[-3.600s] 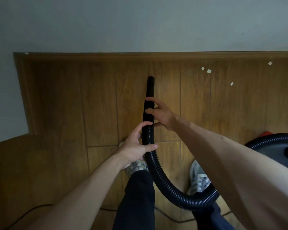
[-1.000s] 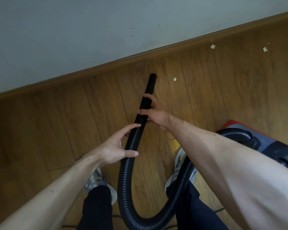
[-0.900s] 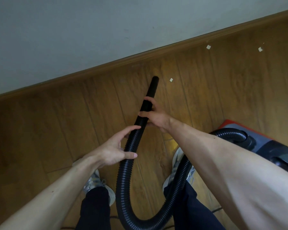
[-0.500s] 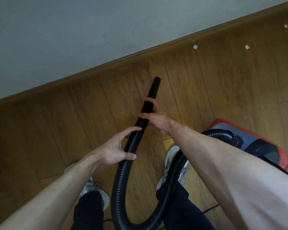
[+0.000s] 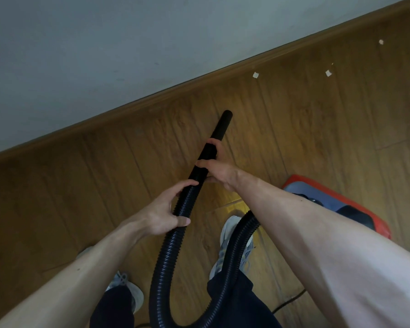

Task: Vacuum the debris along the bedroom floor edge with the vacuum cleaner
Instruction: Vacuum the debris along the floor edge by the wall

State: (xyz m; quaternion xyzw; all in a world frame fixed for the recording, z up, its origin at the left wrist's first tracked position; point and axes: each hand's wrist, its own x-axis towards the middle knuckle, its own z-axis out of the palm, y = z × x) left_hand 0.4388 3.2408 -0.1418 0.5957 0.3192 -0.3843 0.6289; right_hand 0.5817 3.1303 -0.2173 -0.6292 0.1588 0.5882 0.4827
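We hold the vacuum hose [image 5: 166,256] with both hands. Our right hand [image 5: 219,172] is wrapped round the smooth black tube [image 5: 220,129] at the hose's front end, fingers curled over it. Our left hand [image 5: 162,215] clasps the ribbed part just behind, thumb along the near side. Both are clamped on, neither slack. The hose loops down between our shoes and runs back towards the vacuum cleaner [image 5: 336,204], which sits on the floor [image 5: 81,185] to our right, partly behind the right forearm.

The tube's long axis runs away from us and a little to the right, slanting towards the baseboard [image 5: 199,84]. Its open tip stops short of the baseboard, and we cannot tell whether it touches the boards.

The debris lies beyond that tip and to its right. The nearest scrap [image 5: 255,75] rests just beside the baseboard, a second scrap [image 5: 328,73] lies farther right and a little off the wall, and two more sit farther along the same edge. We see none on the boards to the left of the tube.

We judge the coming move to be a push forward and rightward along the baseboard. The right hand, nearer both the tip and the scraps, would steer while the left feeds hose.
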